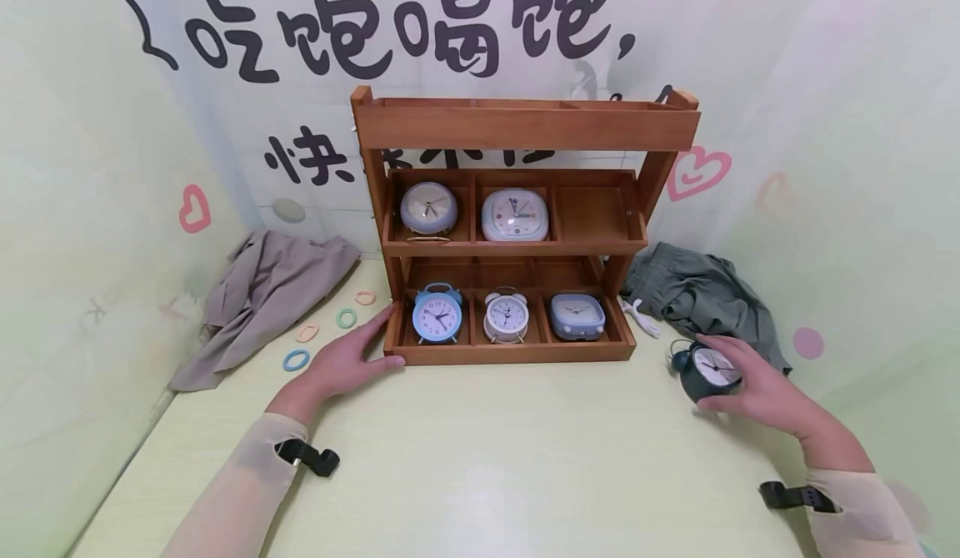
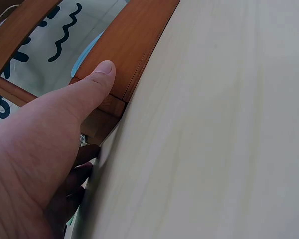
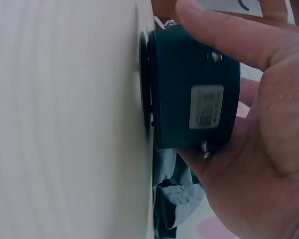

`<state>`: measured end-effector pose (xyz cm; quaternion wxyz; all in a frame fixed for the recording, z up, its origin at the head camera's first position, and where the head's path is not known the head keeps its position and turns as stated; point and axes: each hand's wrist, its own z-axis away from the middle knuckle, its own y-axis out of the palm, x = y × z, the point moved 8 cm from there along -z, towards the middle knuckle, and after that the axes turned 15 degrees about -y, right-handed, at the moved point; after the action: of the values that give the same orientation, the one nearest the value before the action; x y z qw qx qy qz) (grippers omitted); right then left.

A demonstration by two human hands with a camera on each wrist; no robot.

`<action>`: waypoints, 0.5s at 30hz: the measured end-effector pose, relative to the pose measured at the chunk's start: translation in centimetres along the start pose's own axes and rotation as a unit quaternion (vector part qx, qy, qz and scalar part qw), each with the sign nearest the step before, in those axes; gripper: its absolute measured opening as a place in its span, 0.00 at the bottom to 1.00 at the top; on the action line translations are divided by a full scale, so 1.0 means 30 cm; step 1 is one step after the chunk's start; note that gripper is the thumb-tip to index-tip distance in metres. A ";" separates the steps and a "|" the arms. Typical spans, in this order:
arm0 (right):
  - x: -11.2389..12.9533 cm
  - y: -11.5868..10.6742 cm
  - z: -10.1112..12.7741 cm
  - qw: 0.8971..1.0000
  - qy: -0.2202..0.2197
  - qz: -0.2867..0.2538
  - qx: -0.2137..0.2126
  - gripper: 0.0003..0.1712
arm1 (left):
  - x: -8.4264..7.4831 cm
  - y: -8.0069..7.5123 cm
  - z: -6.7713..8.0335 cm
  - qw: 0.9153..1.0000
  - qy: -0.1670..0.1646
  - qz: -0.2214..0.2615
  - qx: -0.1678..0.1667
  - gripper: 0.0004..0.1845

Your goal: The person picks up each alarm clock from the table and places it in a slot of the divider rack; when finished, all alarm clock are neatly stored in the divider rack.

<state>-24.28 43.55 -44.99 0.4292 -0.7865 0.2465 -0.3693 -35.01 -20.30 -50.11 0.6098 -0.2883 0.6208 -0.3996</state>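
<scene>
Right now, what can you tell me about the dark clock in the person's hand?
The dark clock is small and round, with a dark teal case, a white dial with dark hands, and a bell on top. The right wrist view shows a pale sticker on its back. It sits on the pale green table, right of the wooden shelf. The right hand grips it from behind.

1. Shelf rack (image 1: 525, 124) at the back centre of the worktop (image 1: 487, 458).
2. Two clocks (image 1: 428, 207) in its upper compartments, three below.
3. Cloth (image 1: 262, 291) left of it, rings (image 1: 296, 360) in front.
4. Another clock (image 1: 708, 370) on the worktop, right of the rack.
</scene>
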 end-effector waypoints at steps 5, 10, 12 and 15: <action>-0.023 0.000 0.016 0.999 0.042 -0.027 0.009 0.62 | -0.003 -0.003 0.003 1.000 -0.002 0.000 -0.001 0.58; -0.045 0.009 0.020 0.994 0.095 -0.029 0.035 0.66 | -0.004 -0.002 0.003 1.000 -0.002 0.002 0.000 0.57; -0.049 0.011 0.019 0.993 0.110 -0.027 0.040 0.66 | -0.007 -0.003 0.004 1.000 -0.001 0.004 0.001 0.57; -0.050 0.010 0.016 0.991 0.124 -0.022 0.045 0.67 | -0.008 -0.004 0.006 1.000 -0.001 0.004 0.001 0.57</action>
<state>-24.82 44.71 -45.97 0.4219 -0.7196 0.2634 -0.4846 -34.83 -20.17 -49.86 0.6119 -0.2857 0.6211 -0.3978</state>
